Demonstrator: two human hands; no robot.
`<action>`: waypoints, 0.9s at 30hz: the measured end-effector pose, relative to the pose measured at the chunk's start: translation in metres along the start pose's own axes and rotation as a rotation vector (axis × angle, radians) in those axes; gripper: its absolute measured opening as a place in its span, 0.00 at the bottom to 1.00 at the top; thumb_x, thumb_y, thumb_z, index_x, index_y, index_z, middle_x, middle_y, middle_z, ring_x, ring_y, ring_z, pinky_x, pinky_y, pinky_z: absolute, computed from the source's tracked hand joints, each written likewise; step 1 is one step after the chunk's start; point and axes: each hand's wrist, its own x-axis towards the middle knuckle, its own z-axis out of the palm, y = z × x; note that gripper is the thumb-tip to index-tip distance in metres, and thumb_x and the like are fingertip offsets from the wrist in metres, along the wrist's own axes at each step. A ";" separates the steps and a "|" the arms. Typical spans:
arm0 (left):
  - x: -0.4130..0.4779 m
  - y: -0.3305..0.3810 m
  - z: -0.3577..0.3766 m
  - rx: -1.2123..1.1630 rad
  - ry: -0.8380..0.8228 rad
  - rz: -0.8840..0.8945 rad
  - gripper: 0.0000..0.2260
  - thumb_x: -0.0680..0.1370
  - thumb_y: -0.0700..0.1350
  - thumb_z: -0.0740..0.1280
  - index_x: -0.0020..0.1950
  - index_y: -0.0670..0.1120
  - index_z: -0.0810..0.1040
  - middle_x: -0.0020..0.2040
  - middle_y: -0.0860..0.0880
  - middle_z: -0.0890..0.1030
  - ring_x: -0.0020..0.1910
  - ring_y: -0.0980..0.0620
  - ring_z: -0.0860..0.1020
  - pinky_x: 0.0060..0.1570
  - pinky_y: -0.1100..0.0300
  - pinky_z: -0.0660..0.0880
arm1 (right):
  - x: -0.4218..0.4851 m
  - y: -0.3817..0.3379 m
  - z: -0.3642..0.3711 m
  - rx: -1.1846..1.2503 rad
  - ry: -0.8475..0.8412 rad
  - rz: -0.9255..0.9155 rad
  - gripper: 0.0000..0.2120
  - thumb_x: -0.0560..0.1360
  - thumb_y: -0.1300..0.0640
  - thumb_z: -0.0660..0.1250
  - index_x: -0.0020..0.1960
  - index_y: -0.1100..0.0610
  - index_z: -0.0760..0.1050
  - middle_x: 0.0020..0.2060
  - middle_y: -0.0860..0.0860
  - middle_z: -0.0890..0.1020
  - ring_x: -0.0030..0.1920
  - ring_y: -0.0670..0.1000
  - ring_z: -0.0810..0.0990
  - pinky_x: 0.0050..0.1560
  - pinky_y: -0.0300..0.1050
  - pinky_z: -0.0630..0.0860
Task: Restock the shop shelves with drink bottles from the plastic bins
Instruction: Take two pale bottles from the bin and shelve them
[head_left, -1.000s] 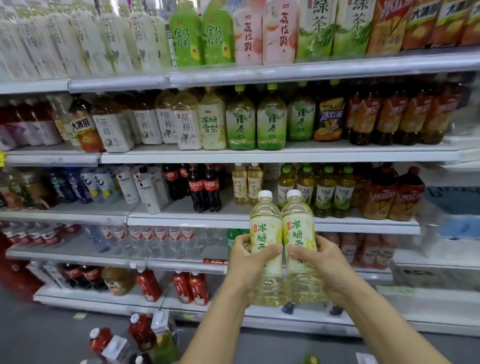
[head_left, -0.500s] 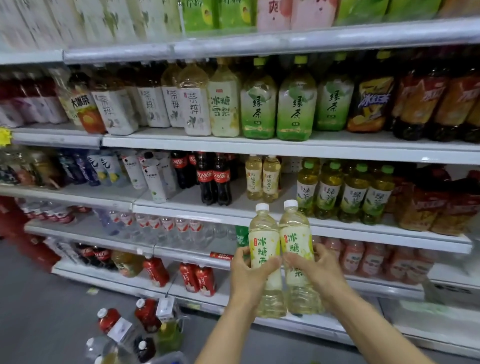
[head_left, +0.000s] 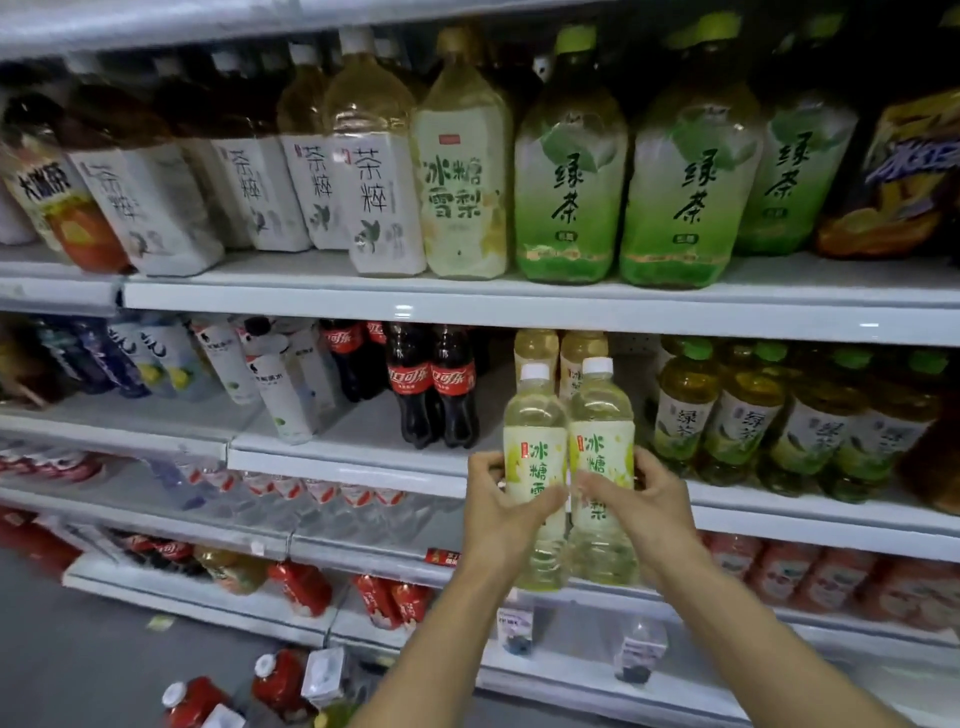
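Two pale yellow drink bottles with white caps stand upright side by side in my hands. My left hand (head_left: 501, 512) grips the left bottle (head_left: 535, 441) around its label. My right hand (head_left: 641, 501) grips the right bottle (head_left: 602, 431) the same way. Both bottles are held in front of the edge of the middle shelf (head_left: 343, 462). Right behind them two matching pale bottles (head_left: 537, 345) stand on that shelf. A gap of bare shelf lies between those and the cola bottles (head_left: 434, 384).
Small green tea bottles (head_left: 748, 415) fill the shelf to the right. Large tea bottles (head_left: 571, 171) line the shelf above. Red-labelled bottles sit on the lower shelves (head_left: 301, 587). Several loose bottles (head_left: 275, 680) lie at the bottom left on the grey floor.
The view has come closer to the shelves. Both hands have carried the two bottles up and forward, towards the middle shelf in front of the matching pale bottles.
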 end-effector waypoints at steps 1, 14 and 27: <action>0.013 -0.002 0.001 0.017 0.003 0.018 0.26 0.67 0.35 0.79 0.56 0.49 0.69 0.52 0.48 0.82 0.48 0.53 0.84 0.51 0.46 0.81 | 0.011 -0.001 0.004 0.001 0.004 -0.011 0.19 0.65 0.64 0.79 0.52 0.51 0.79 0.44 0.50 0.87 0.45 0.51 0.86 0.47 0.52 0.83; 0.120 -0.026 0.013 0.153 0.000 0.172 0.38 0.61 0.55 0.80 0.64 0.51 0.64 0.57 0.50 0.78 0.56 0.52 0.80 0.59 0.49 0.78 | 0.108 0.017 0.034 -0.021 0.095 -0.051 0.19 0.64 0.60 0.80 0.52 0.57 0.79 0.42 0.53 0.87 0.42 0.54 0.87 0.48 0.57 0.83; 0.165 -0.051 0.029 0.061 0.012 0.311 0.34 0.66 0.36 0.80 0.62 0.51 0.63 0.52 0.47 0.81 0.51 0.51 0.83 0.53 0.46 0.81 | 0.131 0.038 0.047 0.060 0.096 -0.163 0.28 0.64 0.69 0.79 0.58 0.50 0.76 0.43 0.43 0.85 0.40 0.39 0.84 0.37 0.33 0.78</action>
